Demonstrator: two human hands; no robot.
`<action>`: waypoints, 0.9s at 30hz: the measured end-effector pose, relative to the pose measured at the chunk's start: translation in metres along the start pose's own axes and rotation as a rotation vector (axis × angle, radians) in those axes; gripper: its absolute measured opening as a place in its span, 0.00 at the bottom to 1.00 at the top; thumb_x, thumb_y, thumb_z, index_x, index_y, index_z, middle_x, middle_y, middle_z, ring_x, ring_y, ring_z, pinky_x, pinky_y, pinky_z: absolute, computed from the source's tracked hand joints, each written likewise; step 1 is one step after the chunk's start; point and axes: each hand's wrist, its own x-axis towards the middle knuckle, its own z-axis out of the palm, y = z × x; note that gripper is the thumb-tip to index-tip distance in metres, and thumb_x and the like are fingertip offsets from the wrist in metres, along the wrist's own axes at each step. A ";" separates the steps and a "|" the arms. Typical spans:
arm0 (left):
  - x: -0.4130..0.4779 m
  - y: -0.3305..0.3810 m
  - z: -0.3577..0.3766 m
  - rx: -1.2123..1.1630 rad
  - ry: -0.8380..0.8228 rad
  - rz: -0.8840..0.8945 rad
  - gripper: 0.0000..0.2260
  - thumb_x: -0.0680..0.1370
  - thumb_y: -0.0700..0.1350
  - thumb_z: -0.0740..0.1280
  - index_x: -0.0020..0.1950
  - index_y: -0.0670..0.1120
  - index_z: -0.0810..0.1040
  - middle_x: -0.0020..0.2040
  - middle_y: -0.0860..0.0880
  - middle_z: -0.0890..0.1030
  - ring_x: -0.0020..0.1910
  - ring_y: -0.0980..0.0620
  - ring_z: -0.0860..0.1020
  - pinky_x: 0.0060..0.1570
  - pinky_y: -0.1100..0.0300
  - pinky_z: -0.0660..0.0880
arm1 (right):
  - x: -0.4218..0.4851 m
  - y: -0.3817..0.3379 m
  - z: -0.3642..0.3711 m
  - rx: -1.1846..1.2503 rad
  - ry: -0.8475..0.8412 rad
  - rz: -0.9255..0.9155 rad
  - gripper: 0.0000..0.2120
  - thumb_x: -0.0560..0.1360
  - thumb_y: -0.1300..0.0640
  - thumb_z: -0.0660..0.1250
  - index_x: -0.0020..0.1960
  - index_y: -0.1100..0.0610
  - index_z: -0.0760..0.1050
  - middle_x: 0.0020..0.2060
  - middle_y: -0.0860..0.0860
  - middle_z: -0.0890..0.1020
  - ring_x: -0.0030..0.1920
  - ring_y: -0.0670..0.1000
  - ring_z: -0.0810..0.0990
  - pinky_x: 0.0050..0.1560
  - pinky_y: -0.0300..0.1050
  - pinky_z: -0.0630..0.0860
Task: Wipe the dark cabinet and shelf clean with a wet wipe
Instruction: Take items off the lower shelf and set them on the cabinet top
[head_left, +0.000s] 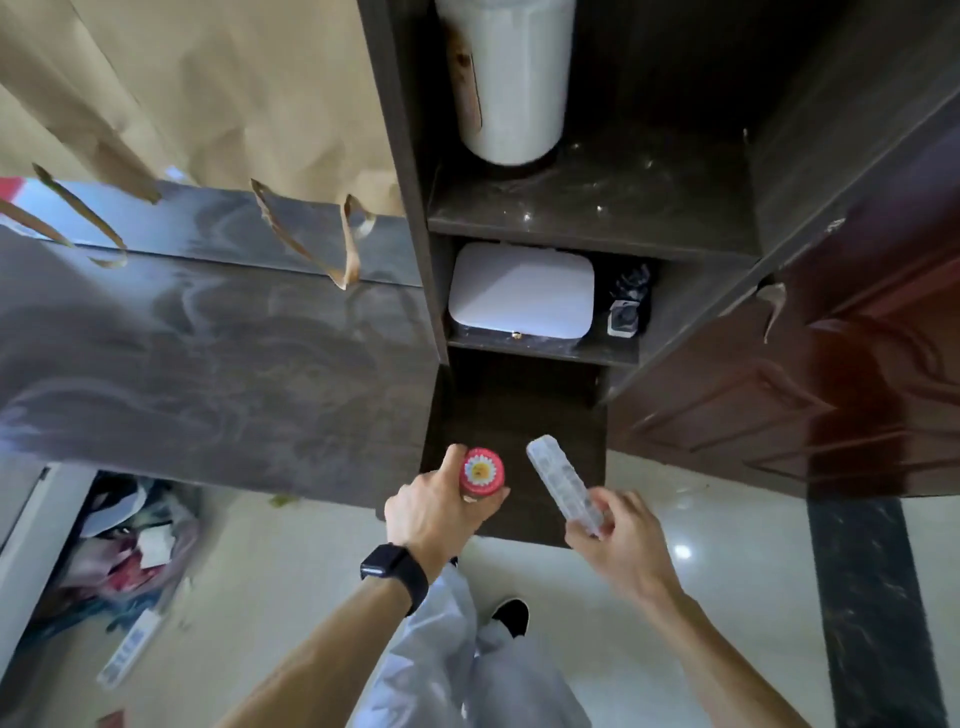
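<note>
Dark cabinet (397, 130) stands open straight ahead, between a dark dusty tabletop (208, 338) on the left and one red-brown door (831, 389) on the right. Two shelf boards counted, giving three compartments.

- Upper shelf (623, 208): one white cylinder (511, 83), upright, at its left side. Pale smears and specks show on the bare board.
- Lower shelf (540, 349): one flat white box (522, 299) on the left and one small dark item (628, 306) just beside it on the right; too dim to identify.
- Bottom compartment: dark inside, contents not discernible.

Left hand (436, 512): fingers curled around one red-capped bottle (483, 470), held in front of the bottom compartment. One black watch (395, 569) on that wrist.

Right hand (618, 540): fingers pinch the near end of one long clear plastic case (563, 483); its far end points toward the cabinet. Bottle and case are near each other, not touching.

Brown paper bags (208, 93) stand on the far part of the tabletop; exact count unclear. One white power strip (127, 649) lies on the pale glossy floor (727, 519), near left.
</note>
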 end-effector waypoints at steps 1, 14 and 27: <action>-0.001 -0.003 0.015 0.008 -0.036 -0.010 0.26 0.67 0.77 0.61 0.55 0.60 0.65 0.34 0.57 0.74 0.33 0.49 0.75 0.34 0.57 0.71 | 0.004 0.012 0.012 -0.050 -0.063 0.021 0.20 0.69 0.45 0.71 0.58 0.51 0.77 0.48 0.45 0.74 0.44 0.44 0.75 0.43 0.38 0.73; 0.056 -0.012 0.146 -0.156 -0.149 -0.083 0.26 0.71 0.66 0.69 0.64 0.63 0.63 0.50 0.51 0.83 0.49 0.43 0.82 0.44 0.52 0.79 | 0.160 0.049 0.097 -0.362 -0.191 -0.345 0.31 0.72 0.49 0.72 0.72 0.57 0.69 0.65 0.55 0.69 0.62 0.60 0.75 0.57 0.53 0.77; 0.061 -0.007 0.165 -0.101 -0.149 -0.043 0.29 0.72 0.59 0.71 0.67 0.59 0.60 0.57 0.50 0.80 0.50 0.43 0.82 0.40 0.55 0.73 | 0.175 0.047 0.099 -0.412 -0.199 -0.328 0.34 0.74 0.51 0.70 0.77 0.53 0.63 0.69 0.52 0.63 0.66 0.61 0.68 0.67 0.57 0.73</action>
